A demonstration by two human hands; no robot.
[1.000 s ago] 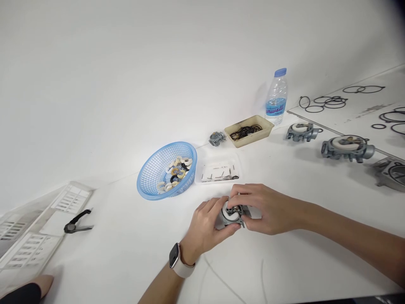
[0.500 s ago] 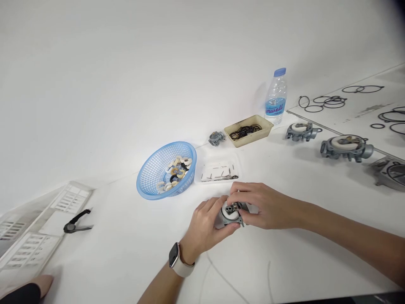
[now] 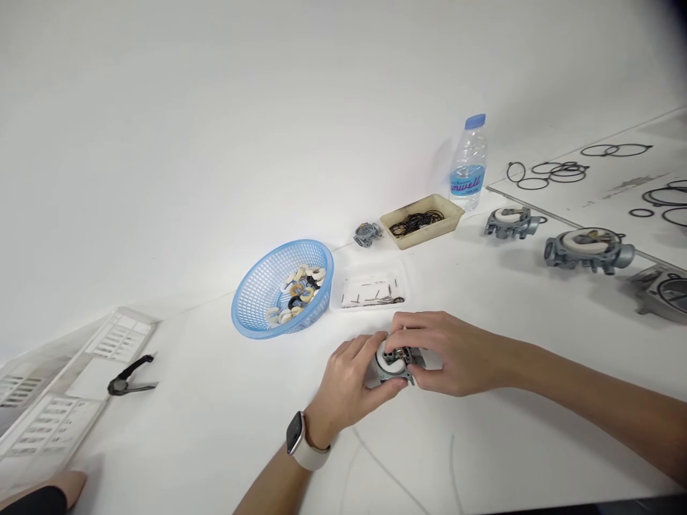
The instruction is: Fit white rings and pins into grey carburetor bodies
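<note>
A grey metal carburetor body [image 3: 391, 363] with a white ring-shaped float on top is between my hands at the middle front of the table. My left hand [image 3: 348, 383], with a watch on its wrist, is closed around the carburetor's left side, thumb along the near edge. From the right, my right hand [image 3: 443, 354] is bent over the carburetor with thumb and fingers at its small brass and metal parts in the centre. Its fingertips touch the carburetor; whether they pinch a small part is hidden. Behind stands a white tray [image 3: 351, 275] of thin pins.
A blue basket [image 3: 248, 325] holds several white, tan and black floats. Further back are a beige tray [image 3: 402, 242] of black rings, a small carburetor [image 3: 368, 234] and a bottle [image 3: 469, 161]. Several carburetors [image 3: 587, 250] stand right. Pliers [image 3: 126, 386] and another person's arm [image 3: 64, 490] are left.
My right hand has shifted slightly, its thumb drawn a little to the right off the centre parts. The left hand keeps its grip on the carburetor.
</note>
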